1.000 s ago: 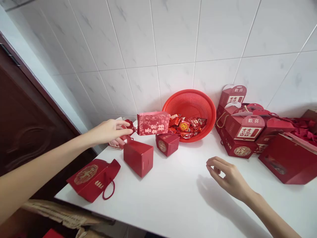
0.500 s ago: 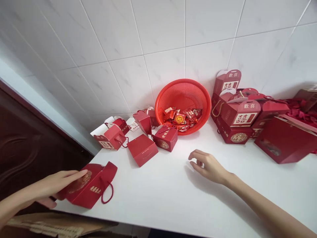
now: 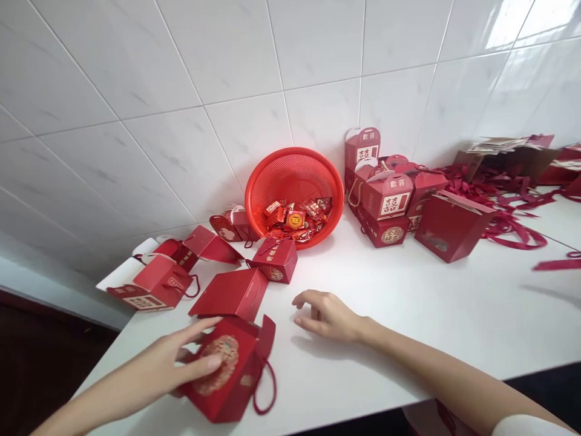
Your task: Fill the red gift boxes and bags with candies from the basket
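Observation:
My left hand (image 3: 186, 360) grips a red box with a round gold emblem (image 3: 220, 369), its thumb lying over the emblem. The box has a raised flap and a dark red cord handle at its right side, close to the table's front edge. Its fingers behind the box are partly hidden. To the right, my right hand (image 3: 324, 315) hovers just over the white table (image 3: 363, 375), fingers loosely curled and apart, holding nothing. A red basket (image 3: 295, 160) with wrapped candies (image 3: 297, 219) leans against the wall beyond it.
Small red boxes (image 3: 152, 281) stand at the left, one lying near the held box. Stacked red boxes (image 3: 388, 200) and a taller dark red box (image 3: 451, 227) stand right of the basket. Red ribbons (image 3: 512, 227) and opened cartons lie at the far right.
The view has turned to the right. My left hand has brought the red box inward, nearer my right hand and the small boxes. My right hand keeps its loose curl.

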Tool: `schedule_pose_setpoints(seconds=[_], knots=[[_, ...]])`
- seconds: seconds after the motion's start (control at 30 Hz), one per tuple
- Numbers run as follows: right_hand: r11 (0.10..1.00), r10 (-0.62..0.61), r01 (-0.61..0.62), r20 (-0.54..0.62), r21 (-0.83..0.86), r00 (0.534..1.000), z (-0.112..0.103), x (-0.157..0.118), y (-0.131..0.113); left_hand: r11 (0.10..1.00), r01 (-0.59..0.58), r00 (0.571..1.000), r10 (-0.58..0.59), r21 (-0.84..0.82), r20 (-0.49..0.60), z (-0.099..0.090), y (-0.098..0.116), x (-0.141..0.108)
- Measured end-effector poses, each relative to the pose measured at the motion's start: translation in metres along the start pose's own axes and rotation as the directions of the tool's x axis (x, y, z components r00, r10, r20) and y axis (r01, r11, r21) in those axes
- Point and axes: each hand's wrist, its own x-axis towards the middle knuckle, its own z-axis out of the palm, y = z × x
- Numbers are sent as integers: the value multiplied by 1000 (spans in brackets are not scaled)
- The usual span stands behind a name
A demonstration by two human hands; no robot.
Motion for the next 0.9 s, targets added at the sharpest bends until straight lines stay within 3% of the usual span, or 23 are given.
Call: schedule_pose_setpoints(seconds=[0.03,0.1,0.33,0.43,0.53,0.67,0.8,0.9], knots=[[1000,10,-10,10,27,1000,3,0,-1,999,-25,995,28,-25,92,7,6,3],[994,45,-47,20,96,999,7,0,-1,995,-82,985,89,-53,148,22,18,8],[871,177,-137,-40,473,983,1,0,5,950,-291,951,300,-112,79,60,56,35],[783,250,-175,-45,597,967,-5,1,11,927,-321,936,342,-196,80,66,63,46],[726,185,-150,20,671,983,-13,1,14,907,-311,931,351,-283,99,65,65,50],[837,47,-72,60,542,997,-21,1,12,877,-321,931,362,-359,50,63,65,55],[949,-5,-25,92,316,996,-21,-2,8,842,-391,911,413,-373,-22,62,65,60],[986,-4,-5,52,164,999,-18,-5,7,819,-410,894,449,-400,2,64,64,61]])
